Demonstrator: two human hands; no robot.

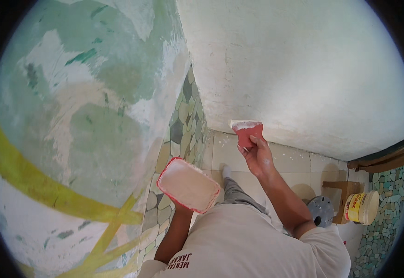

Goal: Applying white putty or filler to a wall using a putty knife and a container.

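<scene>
My right hand (259,156) is closed round a red putty spreader (248,134), thumb on its face. White putty coats the spreader's far edge, which is near the foot of the pale wall (294,69); I cannot tell whether it touches. A red-rimmed rectangular tub (189,185) of smooth off-white putty is held up at my left, tilted so its surface faces me. My left hand (181,205) supports it from beneath, with the fingers mostly hidden. White smears mark my right hand.
At left stands a green wall (109,134) with white patches and yellow bands, above a strip of flat stones (183,118). White specks dot the tiled floor (229,146). At right are a brown stool (337,184), a yellow-and-white bucket (362,207) and a grey round object with holes (321,211).
</scene>
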